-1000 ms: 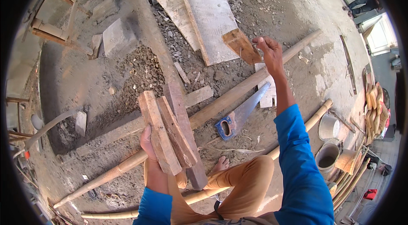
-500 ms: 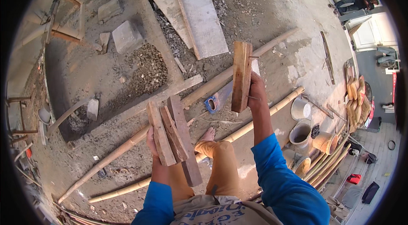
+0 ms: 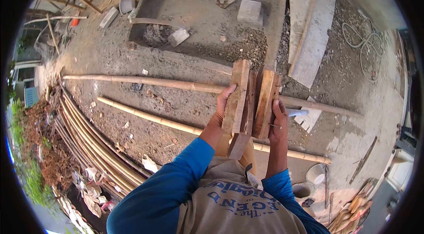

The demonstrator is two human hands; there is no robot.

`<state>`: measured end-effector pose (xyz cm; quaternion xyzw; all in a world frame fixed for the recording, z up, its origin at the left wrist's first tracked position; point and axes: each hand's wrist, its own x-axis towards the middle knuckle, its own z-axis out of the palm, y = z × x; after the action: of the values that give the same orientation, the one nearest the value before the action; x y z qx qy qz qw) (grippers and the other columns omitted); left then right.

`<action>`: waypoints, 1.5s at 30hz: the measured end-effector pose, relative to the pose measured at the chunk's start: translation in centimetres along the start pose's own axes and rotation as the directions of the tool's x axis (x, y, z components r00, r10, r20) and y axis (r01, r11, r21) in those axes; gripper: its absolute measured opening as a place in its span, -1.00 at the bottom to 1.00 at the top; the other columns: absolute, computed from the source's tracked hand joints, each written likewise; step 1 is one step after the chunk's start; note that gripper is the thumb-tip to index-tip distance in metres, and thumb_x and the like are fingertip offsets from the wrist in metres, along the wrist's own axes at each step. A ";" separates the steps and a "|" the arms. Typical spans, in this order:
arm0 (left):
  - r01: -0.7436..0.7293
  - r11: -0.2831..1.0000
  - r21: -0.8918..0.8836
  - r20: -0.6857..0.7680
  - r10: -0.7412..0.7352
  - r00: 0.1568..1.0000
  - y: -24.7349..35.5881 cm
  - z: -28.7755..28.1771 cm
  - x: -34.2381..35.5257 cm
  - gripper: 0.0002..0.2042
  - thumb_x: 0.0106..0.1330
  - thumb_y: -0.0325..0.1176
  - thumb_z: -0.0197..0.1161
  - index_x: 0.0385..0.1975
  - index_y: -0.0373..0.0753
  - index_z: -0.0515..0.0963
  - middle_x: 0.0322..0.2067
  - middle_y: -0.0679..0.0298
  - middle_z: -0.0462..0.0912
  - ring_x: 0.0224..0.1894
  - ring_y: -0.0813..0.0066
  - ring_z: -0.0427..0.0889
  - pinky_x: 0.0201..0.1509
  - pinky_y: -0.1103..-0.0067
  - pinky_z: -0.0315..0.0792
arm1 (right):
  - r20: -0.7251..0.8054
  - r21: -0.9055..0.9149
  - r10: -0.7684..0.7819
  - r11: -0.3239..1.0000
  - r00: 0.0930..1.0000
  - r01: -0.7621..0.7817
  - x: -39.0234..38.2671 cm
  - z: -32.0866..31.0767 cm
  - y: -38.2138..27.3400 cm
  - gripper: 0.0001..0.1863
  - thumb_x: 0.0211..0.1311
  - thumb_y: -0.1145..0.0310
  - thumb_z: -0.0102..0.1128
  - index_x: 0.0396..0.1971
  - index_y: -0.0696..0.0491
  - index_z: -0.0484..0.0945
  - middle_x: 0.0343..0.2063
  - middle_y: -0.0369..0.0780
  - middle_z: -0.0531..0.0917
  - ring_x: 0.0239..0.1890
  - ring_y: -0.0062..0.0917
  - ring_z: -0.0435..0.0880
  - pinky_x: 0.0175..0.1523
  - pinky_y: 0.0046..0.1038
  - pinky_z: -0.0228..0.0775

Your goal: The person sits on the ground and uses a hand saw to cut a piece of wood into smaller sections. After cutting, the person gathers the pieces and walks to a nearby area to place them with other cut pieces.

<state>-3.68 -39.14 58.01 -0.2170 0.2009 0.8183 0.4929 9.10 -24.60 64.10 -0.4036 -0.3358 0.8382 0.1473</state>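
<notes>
Your left grip (image 3: 223, 101) pinches the pale timber block (image 3: 236, 95), thumb on its outer edge; the thin timber strip (image 3: 248, 106) and dark timber plank (image 3: 239, 145) lie alongside, apparently bundled over fingers hidden below. Your right grip (image 3: 279, 117) clamps the nailed timber block (image 3: 266, 101), thumb between two protruding nails (image 3: 276, 126), presumably to avoid them. All four pieces stand near-parallel before your torso. Beyond, a long bamboo pole (image 3: 176, 83) crosses the ground; farther out lie flat boards (image 3: 315, 46).
</notes>
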 end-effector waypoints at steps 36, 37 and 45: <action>-0.687 0.687 -0.235 -0.054 0.697 0.715 11.6 -4.6 -22.6 -0.43 0.40 -0.02 0.27 0.22 -0.36 0.48 -0.01 0.01 0.71 -0.05 0.19 0.77 0.10 0.32 0.68 | 0.658 -0.662 0.468 0.733 0.590 0.156 0.5 22.4 10.8 -0.12 0.28 0.23 0.46 0.52 0.11 0.24 0.38 -0.15 0.46 0.38 -0.34 0.44 0.48 -0.32 0.22; -0.682 0.677 -0.277 -0.055 0.698 0.714 12.5 -5.8 -23.3 -0.44 0.41 -0.02 0.26 0.22 -0.36 0.47 -0.02 0.02 0.71 -0.04 0.19 0.77 0.10 0.33 0.67 | 0.663 -0.672 0.486 0.721 0.569 0.169 0.0 24.0 12.1 -0.12 0.28 0.23 0.46 0.53 0.12 0.24 0.39 -0.15 0.45 0.39 -0.34 0.43 0.49 -0.31 0.20; -0.697 0.662 -0.277 -0.104 0.700 0.706 23.4 -15.1 -30.3 -0.42 0.38 -0.07 0.33 0.24 -0.38 0.47 0.05 0.00 0.71 -0.02 0.20 0.78 0.19 0.30 0.64 | 0.748 -0.654 0.517 0.679 0.416 0.333 -3.6 38.4 22.2 0.02 0.29 0.24 0.43 0.61 0.15 0.00 0.49 -0.10 0.29 0.48 -0.32 0.30 0.54 -0.31 0.10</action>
<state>-9.52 -79.31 64.97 -0.1895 0.1408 0.9661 0.1045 -17.91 -59.81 68.27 0.0712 -0.6350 0.7155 -0.2825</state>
